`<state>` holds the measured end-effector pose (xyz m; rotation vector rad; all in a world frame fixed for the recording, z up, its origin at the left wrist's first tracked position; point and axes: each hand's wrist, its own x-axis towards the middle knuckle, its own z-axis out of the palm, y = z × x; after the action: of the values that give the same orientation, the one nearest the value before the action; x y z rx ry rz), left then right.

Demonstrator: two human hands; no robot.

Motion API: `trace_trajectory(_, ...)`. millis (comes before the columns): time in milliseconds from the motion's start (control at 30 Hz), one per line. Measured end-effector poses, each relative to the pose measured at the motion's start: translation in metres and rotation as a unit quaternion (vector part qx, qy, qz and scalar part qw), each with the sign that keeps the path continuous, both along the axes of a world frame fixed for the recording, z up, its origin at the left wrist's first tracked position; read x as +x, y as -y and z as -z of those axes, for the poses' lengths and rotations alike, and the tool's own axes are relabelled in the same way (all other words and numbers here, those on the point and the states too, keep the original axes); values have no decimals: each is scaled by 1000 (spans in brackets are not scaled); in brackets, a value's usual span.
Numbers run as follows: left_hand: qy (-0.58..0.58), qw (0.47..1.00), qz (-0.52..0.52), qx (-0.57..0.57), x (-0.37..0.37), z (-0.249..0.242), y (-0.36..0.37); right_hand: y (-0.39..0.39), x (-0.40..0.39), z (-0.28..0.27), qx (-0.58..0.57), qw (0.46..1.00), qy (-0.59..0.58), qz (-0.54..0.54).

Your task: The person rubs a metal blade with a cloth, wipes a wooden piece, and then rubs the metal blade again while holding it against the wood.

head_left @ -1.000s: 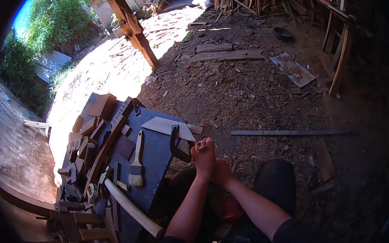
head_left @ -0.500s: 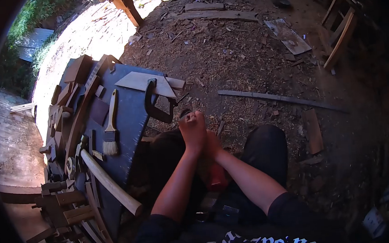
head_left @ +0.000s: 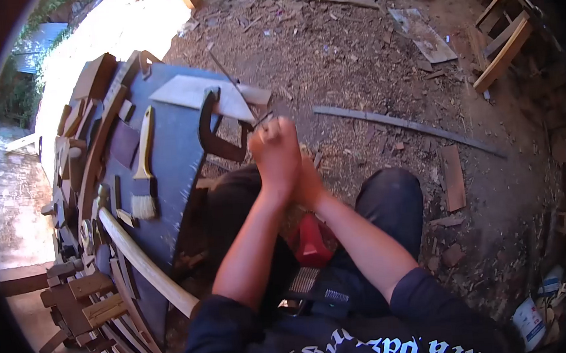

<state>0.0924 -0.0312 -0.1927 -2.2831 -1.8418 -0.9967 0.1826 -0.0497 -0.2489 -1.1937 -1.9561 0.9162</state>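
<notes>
Two hands [head_left: 275, 153] [head_left: 308, 184] press together; the left squeezes a thin tool [head_left: 232, 83], but I cannot tell the right's hold. If they slip, knuckles could bump the clamp [head_left: 206, 133].

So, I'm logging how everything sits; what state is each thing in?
Left hand: curled closed, contents unclear
Right hand: partly hidden beside the left, grip unclear
Clamp: set over the pale board, tightness unclear
Pale board: flat, jutting past the table edge
Brush: lying flat, bristles toward the person
Long grey strip: lying on the ground
</notes>
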Motion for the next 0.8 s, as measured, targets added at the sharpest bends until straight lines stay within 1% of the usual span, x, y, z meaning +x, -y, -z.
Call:
trace_trajectory(33,-73,996,-2,52,2,3,1,6,-3,11,23,999,-31,36)
trace_trajectory(67,-32,999,1,20,-1,8,-1,13,-10,20,42,995,-64,71)
trace_trajectory(100,10,1000,1,-10,-5,13,-4,12,-9,6,14,997,-51,61)
trace_trajectory(133,-43,998,-2,55,-3,-12,-13,11,-7,-11,-14,998,-37,50)
trace_trajectory(167,-93,990,-10,105,-2,-29,-14,5,-1,-35,-86,996,4,15)
trace_trajectory(200,10,1000,-7,-16,0,-36,-21,-6,3,-53,-160,986,45,-21)
trace_trajectory(300,-94,990,-20,101,5,-15,-5,8,2,-27,-159,987,11,-2)
trace_trajectory(333,-48,999,13,13,2,-8,3,19,-4,-21,-105,994,5,17)
trace_trajectory(367,-66,996,9,57,0,1,-2,19,-3,-12,-91,996,-5,23)
trace_trajectory(433,-96,987,-7,127,-1,-10,-4,18,-4,-21,-62,997,-25,36)
trace_trajectory(467,-74,997,15,11,-3,-33,-11,9,0,-53,-100,994,-21,32)
trace_trajectory(500,36,998,4,-55,-3,-32,-13,1,2,-69,-139,990,-16,31)
trace_trajectory(533,146,983,-7,-113,2,-32,-14,-2,3,-68,-94,995,20,26)
trace_trajectory(567,44,999,7,-1,2,-24,-12,5,0,-53,-52,997,-20,58)
trace_trajectory(600,-61,991,-4,122,3,-16,-10,16,-7,-26,-2,994,-65,91)
trace_trajectory(633,-44,996,3,71,3,-11,1,16,-7,-25,10,994,-62,87)
trace_trajectory(700,-37,998,48,5,-10,-1,-3,17,-8,-24,34,995,-54,80)
trace_trajectory(733,174,983,48,-41,-4,-15,-12,8,-3,-39,-5,997,-46,58)
trace_trajectory(767,380,920,41,-88,7,-40,-31,1,2,-56,-51,997,-35,34)
trace_trajectory(800,385,920,27,-65,10,-40,-29,-10,7,-92,-166,985,34,23)
